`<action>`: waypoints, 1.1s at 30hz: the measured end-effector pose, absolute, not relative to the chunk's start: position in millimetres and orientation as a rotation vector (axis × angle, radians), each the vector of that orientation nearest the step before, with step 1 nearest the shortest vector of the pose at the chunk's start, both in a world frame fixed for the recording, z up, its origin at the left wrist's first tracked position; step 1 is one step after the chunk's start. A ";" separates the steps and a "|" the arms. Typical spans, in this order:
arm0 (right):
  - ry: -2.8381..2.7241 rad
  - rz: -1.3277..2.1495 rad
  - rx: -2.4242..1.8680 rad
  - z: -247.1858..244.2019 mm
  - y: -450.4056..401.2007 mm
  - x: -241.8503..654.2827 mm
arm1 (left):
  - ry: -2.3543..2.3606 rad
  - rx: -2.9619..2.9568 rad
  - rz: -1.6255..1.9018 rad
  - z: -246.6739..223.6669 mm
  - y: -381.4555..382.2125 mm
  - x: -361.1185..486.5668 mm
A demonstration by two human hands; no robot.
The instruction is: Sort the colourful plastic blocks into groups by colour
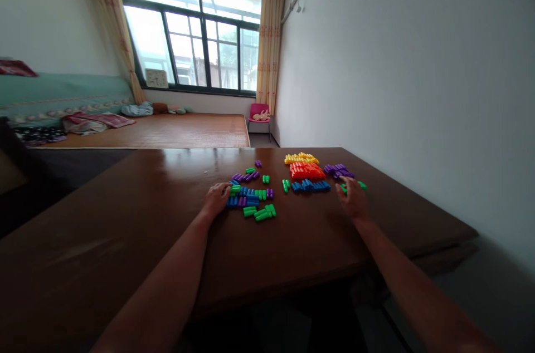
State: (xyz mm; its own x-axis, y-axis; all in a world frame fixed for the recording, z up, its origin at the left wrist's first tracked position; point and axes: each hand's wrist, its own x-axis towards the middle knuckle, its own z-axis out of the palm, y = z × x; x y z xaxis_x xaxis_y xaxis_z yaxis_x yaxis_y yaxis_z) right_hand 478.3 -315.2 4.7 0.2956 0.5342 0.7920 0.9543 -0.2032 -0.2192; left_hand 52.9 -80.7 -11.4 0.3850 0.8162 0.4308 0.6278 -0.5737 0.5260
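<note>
My left hand (217, 197) is at the left end of a mixed group of small ribbed plastic blocks, its fingers closed at a green block (235, 190). Beside it are blue blocks (252, 201) and purple blocks (270, 194), with more green blocks (264, 212) in front. My right hand (354, 200) is over a few green blocks (361, 185) at the right, thumb and fingers apart; part of a green block shows between them. Just behind that hand is a purple pile (337, 170). Its fingers partly hide the green blocks.
Yellow blocks (301, 158), red-orange blocks (307, 171) and blue blocks (310, 185) form sorted piles on the brown table (167, 241). Loose green blocks (286, 185) lie between the groups. A white wall (409, 91) runs along the right. Behind stand a bed (200, 127) and a pink chair (259, 112).
</note>
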 end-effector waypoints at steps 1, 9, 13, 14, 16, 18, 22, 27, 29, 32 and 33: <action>-1.434 -0.707 -1.791 9.2 -304.7 461.0 | 1.271 2.366 0.982 -11.0 -82.4 53.3; -2.029 -0.172 -1.489 29.1 -210.8 295.2 | 1.199 2.141 1.188 -16.8 -79.5 52.5; -2.136 -0.061 -1.455 29.5 -163.5 244.6 | 1.185 2.069 1.228 -22.3 -75.8 53.1; -2.153 -0.049 -1.455 29.5 -153.9 236.3 | 1.190 2.066 1.231 -22.9 -75.4 53.3; -2.176 -0.024 -1.461 30.5 -139.7 223.9 | 1.195 2.070 1.232 -22.7 -75.0 53.3; -2.181 -0.011 -1.460 33.8 -134.4 217.9 | 1.199 2.075 1.234 -21.0 -75.0 52.5; -2.074 -0.060 -1.460 41.5 -154.2 231.5 | 1.222 2.052 1.232 -17.1 -73.6 48.7; -1.769 -0.135 -1.538 29.0 -226.7 316.4 | 1.249 1.969 1.199 -15.9 -71.0 44.6; -1.536 -0.182 -1.624 19.1 -264.6 368.2 | 1.277 1.945 1.177 -15.5 -71.3 44.0; -1.119 -0.364 -1.792 8.0 -323.0 446.6 | 1.329 1.919 1.170 -12.7 -73.5 43.7; -1.021 -0.408 -1.861 5.7 -340.8 469.2 | 1.347 1.924 1.161 -10.8 -74.6 43.6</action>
